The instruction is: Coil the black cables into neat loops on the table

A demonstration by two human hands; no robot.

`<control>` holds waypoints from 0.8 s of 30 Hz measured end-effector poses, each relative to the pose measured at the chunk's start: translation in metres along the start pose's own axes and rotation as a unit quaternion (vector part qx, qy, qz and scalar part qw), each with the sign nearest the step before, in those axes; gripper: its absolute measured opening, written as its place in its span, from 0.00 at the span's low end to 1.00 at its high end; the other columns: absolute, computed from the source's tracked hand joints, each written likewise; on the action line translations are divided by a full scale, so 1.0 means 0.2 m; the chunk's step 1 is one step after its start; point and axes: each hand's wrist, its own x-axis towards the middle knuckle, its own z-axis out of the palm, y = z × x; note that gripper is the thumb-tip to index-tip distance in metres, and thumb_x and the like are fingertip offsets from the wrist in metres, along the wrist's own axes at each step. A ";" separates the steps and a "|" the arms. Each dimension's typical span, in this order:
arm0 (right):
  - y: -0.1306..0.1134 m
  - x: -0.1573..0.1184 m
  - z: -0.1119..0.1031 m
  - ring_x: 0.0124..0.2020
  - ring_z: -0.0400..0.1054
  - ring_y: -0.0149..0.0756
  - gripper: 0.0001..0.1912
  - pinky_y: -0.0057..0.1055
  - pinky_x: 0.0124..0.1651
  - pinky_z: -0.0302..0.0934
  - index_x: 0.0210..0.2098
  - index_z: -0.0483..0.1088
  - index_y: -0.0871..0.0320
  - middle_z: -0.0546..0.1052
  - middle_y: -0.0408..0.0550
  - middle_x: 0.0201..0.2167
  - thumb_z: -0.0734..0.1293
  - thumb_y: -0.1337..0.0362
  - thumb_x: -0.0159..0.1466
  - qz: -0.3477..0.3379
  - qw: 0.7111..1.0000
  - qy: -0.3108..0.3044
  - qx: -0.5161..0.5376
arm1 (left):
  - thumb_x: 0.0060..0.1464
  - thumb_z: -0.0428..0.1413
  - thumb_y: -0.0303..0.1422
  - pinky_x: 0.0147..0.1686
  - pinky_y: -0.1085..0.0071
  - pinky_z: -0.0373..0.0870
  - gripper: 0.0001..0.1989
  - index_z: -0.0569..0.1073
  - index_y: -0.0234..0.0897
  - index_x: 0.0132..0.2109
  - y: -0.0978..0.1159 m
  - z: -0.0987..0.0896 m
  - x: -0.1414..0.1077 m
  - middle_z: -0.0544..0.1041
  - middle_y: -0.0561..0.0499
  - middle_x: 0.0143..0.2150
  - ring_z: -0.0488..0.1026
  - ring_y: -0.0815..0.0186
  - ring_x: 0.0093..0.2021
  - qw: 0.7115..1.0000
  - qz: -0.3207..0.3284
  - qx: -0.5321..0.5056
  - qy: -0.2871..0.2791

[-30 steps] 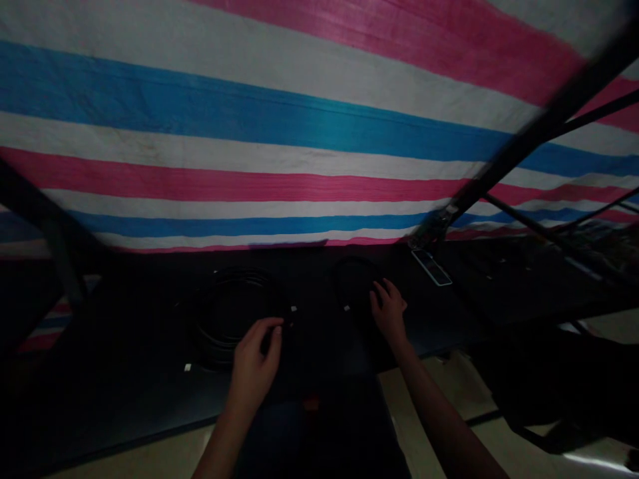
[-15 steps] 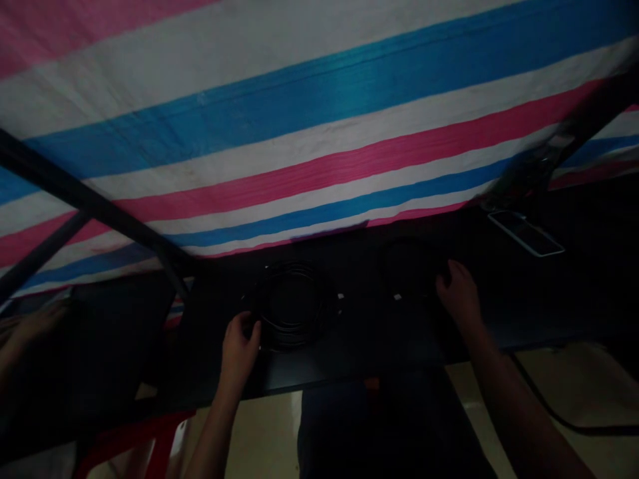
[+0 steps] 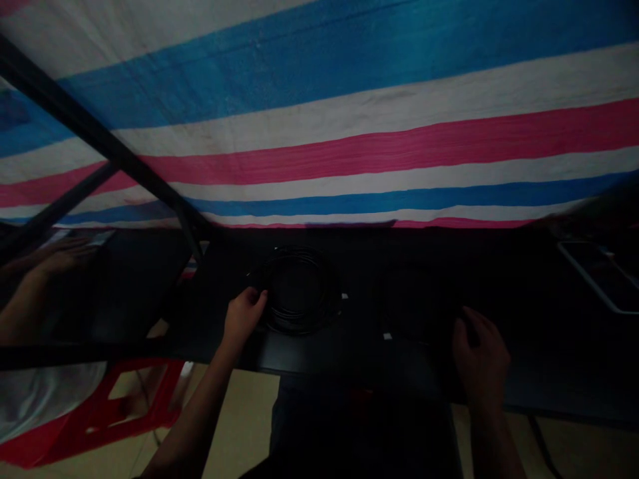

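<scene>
A coil of black cable (image 3: 299, 326) lies flat on the dark table, with small white tags at its edge. My left hand (image 3: 244, 316) is closed at the coil's left side, thumb and fingers pinching its outer edge. To the right is a fainter loop of black cable (image 3: 382, 303), hard to make out in the dim light, with a white tag (image 3: 387, 336) at its lower left. At that loop's right side my right hand (image 3: 482, 352) is curled, thumb towards fingers, around the dark cable; shadow hides the exact contact.
A phone (image 3: 599, 276) lies at the table's right. Behind hangs a striped sheet (image 3: 349, 150), with a black metal frame (image 3: 100, 136) at left. Another person's hand (image 3: 54, 259) is at the neighbouring table, above a red stool (image 3: 164, 392).
The view has turned, and the phone appears farther right and lower. My right hand and the right loop's tag appear nearer the table's front edge. My left hand stays at its coil.
</scene>
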 end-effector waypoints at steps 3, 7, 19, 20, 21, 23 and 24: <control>-0.02 0.01 -0.01 0.48 0.73 0.55 0.22 0.52 0.54 0.66 0.47 0.78 0.64 0.78 0.63 0.47 0.62 0.55 0.65 0.014 1.000 -0.008 0.010 | 0.53 0.57 0.47 0.29 0.69 0.58 0.15 0.68 0.41 0.30 0.02 0.01 -0.03 0.68 0.54 0.25 0.67 0.64 0.27 0.999 -0.009 -0.031 0.032; -0.04 0.02 -0.02 0.48 0.72 0.55 0.20 0.52 0.54 0.65 0.46 0.77 0.62 0.77 0.62 0.46 0.62 0.55 0.64 0.020 1.000 -0.007 0.020 | 0.50 0.59 0.48 0.32 0.70 0.62 0.16 0.68 0.40 0.34 0.05 0.04 -0.06 0.69 0.54 0.29 0.67 0.64 0.30 0.992 -0.043 -0.101 0.069; 0.01 0.02 0.04 0.50 0.70 0.55 0.19 0.53 0.54 0.65 0.44 0.76 0.64 0.75 0.65 0.46 0.63 0.55 0.64 -0.037 0.999 0.008 0.024 | 0.48 0.64 0.47 0.22 0.76 0.60 0.22 0.62 0.42 0.38 0.35 -0.05 -0.09 0.59 0.65 0.20 0.58 0.75 0.16 0.900 -0.100 -0.425 -0.017; 0.01 0.02 0.04 0.50 0.70 0.54 0.18 0.52 0.54 0.65 0.43 0.76 0.64 0.75 0.64 0.46 0.64 0.55 0.64 -0.042 0.998 0.013 0.033 | 0.49 0.64 0.47 0.21 0.77 0.60 0.21 0.62 0.41 0.37 0.38 -0.07 -0.10 0.57 0.66 0.20 0.54 0.77 0.15 0.890 -0.098 -0.444 -0.036; 0.02 0.02 0.05 0.49 0.70 0.54 0.17 0.51 0.53 0.65 0.42 0.76 0.63 0.75 0.63 0.45 0.64 0.56 0.64 -0.045 0.998 0.017 0.041 | 0.49 0.65 0.47 0.21 0.77 0.60 0.21 0.64 0.40 0.37 0.39 -0.08 -0.11 0.56 0.66 0.20 0.51 0.78 0.15 0.881 -0.098 -0.460 -0.058; 0.03 0.01 0.05 0.48 0.70 0.52 0.15 0.50 0.53 0.66 0.40 0.76 0.62 0.76 0.62 0.45 0.64 0.56 0.64 -0.040 0.997 0.029 0.051 | 0.49 0.66 0.48 0.21 0.77 0.61 0.21 0.67 0.38 0.37 0.40 -0.09 -0.13 0.56 0.65 0.19 0.50 0.79 0.15 0.867 -0.105 -0.479 -0.088; 0.03 0.01 0.05 0.47 0.71 0.51 0.15 0.49 0.52 0.66 0.38 0.76 0.61 0.76 0.61 0.44 0.64 0.57 0.64 -0.032 0.997 0.036 0.054 | 0.49 0.66 0.49 0.22 0.76 0.63 0.22 0.68 0.37 0.37 0.39 -0.08 -0.14 0.55 0.65 0.19 0.50 0.78 0.16 0.865 -0.112 -0.481 -0.088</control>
